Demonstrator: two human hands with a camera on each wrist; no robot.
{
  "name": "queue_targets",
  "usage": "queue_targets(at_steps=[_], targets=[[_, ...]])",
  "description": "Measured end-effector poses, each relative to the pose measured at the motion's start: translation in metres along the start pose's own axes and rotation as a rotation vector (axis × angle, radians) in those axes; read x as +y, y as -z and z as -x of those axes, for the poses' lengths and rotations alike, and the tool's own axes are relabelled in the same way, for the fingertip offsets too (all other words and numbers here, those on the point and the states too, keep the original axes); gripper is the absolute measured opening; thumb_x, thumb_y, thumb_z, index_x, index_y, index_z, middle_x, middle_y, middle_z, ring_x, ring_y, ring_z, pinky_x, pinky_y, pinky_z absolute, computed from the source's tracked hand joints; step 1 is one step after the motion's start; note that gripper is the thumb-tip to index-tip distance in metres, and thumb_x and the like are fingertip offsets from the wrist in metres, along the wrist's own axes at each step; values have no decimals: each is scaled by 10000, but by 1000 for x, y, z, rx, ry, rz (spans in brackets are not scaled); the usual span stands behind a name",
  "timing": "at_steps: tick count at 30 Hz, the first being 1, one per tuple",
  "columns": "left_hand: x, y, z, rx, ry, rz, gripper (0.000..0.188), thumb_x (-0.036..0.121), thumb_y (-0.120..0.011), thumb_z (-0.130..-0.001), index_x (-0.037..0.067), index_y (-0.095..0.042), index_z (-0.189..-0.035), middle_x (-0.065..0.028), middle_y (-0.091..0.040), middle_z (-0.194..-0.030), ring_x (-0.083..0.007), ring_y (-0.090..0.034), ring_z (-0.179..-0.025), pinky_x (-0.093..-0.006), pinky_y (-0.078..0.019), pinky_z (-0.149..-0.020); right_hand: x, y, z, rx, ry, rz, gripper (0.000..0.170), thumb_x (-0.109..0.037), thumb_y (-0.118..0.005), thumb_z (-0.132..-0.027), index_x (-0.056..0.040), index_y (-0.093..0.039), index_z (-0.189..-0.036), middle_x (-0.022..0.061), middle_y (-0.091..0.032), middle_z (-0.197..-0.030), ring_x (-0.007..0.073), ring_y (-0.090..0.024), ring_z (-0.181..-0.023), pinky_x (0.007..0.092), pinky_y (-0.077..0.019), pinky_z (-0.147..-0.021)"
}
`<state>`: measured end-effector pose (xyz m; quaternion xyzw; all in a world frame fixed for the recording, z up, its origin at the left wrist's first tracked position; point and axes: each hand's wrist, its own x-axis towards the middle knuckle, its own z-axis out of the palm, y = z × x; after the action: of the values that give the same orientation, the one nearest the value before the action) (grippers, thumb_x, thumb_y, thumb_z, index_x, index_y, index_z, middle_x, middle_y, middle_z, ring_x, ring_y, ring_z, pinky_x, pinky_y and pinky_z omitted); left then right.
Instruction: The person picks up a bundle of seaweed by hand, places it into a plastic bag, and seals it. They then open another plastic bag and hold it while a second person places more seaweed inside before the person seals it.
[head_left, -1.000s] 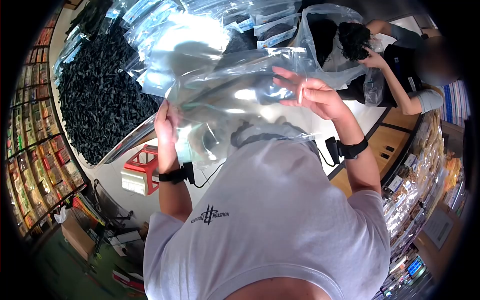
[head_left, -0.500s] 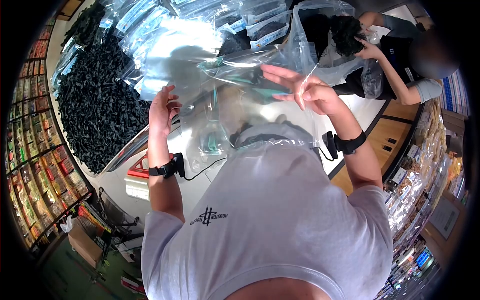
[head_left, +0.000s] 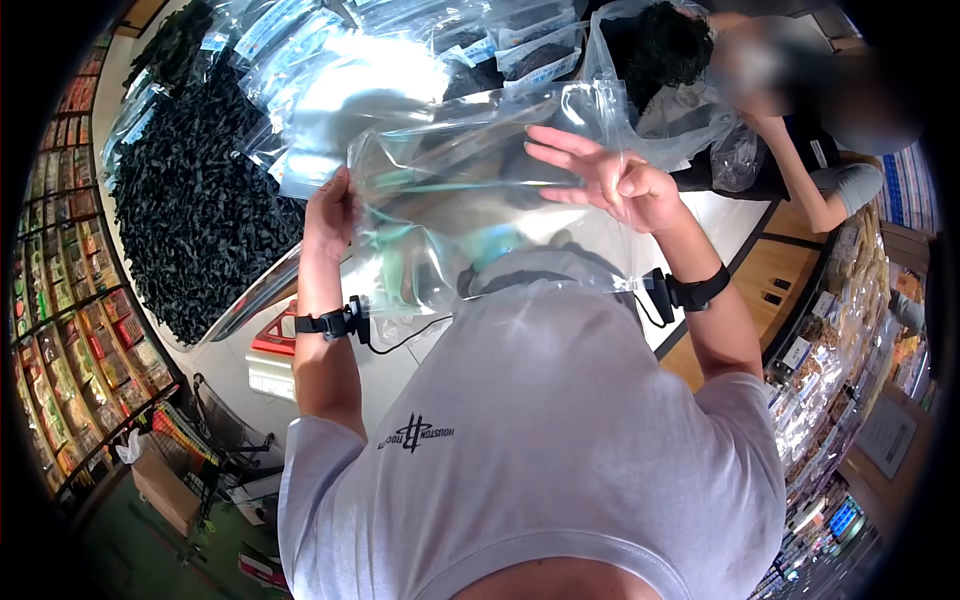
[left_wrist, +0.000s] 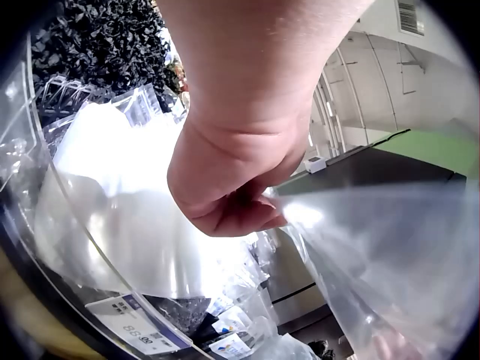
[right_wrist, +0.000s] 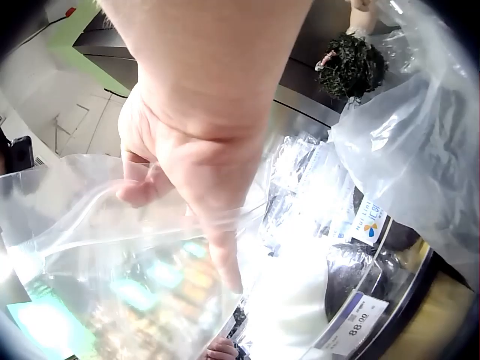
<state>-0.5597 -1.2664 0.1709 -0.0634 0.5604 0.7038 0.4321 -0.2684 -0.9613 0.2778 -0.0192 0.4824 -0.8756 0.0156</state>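
A large clear plastic bag (head_left: 490, 210) is stretched between the two hands in front of the chest. At its left edge, the left hand (head_left: 328, 215) pinches the film between thumb and curled fingers. In the left wrist view the gripped bag corner (left_wrist: 300, 217) shows at the fingertips. On the opposite side, the right hand (head_left: 640, 190) holds the bag's edge near the thumb, its other fingers spread and reaching across the film. In the right wrist view, film overlaps the thumb (right_wrist: 135, 193) and an extended finger (right_wrist: 225, 262).
A heap of dark dried strips (head_left: 190, 190) lies left, beside packed labelled bags (head_left: 540, 65). A red-and-white device (head_left: 272, 355) stands below the left forearm. Another person's arm (head_left: 790, 180) is at right, near a dark clump (head_left: 670, 45) and a translucent bag (head_left: 690, 140). Price tags (right_wrist: 358, 322) line the display's edge.
The left hand opened beside the bag's left edge, then took hold of it again. The right hand kept the bag, shifting slightly left. The other person's dark clump moved up and left.
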Motion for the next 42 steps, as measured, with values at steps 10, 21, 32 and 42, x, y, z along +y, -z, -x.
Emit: queue_targets(at_steps=[10, 21, 32, 42], targets=[[-17, 19, 0, 85, -134, -702, 360, 298, -665, -960, -13, -633, -1137, -86, -701, -940, -182, -670, -840, -260, -514, -739, -8, -14, -9, 101, -22, 60, 266, -266, -599, -796, -57, -603, -632, 252, -265, -1602, 416, -206, -1506, 635, -254, -1145], [43, -131, 95, -532, -984, -1210, 1287, 388, -959, -508, 13, -282, -1536, -241, -313, -1573, -397, -314, -1459, -462, -328, -1158, 31, -41, -63, -189, -58, 794, 162, -93, -561, -837, 31, -641, -769, 151, -605, -880, 304, -556, -1170, 394, -438, -966], [26, -144, 74, -671, -846, -1245, 1375, 435, -970, -488, 12, -206, -1551, -246, -354, -1533, -411, -351, -1423, -475, -316, -1153, 36, -48, -60, -239, -51, 742, 146, -79, -587, -780, 3, -704, -751, 234, -547, -1360, 296, -587, -1094, 387, -459, -889], [25, -139, 71, -652, -638, -1158, 1240, 402, -949, -578, 4, -266, -1533, -237, -491, -1432, -365, -490, -1339, -429, -396, -1101, 10, -52, -53, -90, -19, 948, 188, -153, -626, -799, 5, -695, -872, 185, -657, -1205, 344, -657, -1002, 389, -512, -845]])
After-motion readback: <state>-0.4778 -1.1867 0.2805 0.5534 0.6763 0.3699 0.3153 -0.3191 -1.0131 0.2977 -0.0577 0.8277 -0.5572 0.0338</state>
